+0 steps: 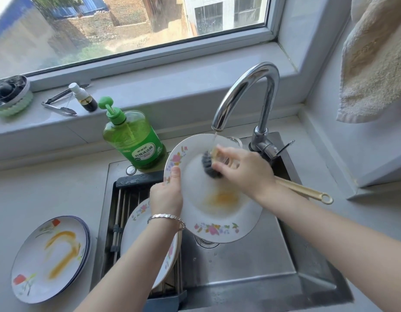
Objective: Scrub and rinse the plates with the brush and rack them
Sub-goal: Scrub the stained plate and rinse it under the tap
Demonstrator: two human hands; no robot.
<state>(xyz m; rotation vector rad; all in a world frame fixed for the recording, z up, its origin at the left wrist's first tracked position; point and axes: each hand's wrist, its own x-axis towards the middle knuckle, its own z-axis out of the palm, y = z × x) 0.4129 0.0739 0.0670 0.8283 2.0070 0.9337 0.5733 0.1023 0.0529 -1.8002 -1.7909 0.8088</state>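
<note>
Only one text I can read: the label [147, 156] on the green detergent bottle [129, 134]. It is Chinese print and the big line looks like 柠檬洗洁精. The smaller line above it is too blurred for me. The bottle stands just left of and beyond where the left hand [167, 194] grips the plate [217, 212] rim, farther left of the right hand [242, 170] gripping the brush [212, 167].

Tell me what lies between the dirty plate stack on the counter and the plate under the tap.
In the head view: the dish rack over the left side of the sink, holding one floral plate, crossed by the left forearm.
</note>
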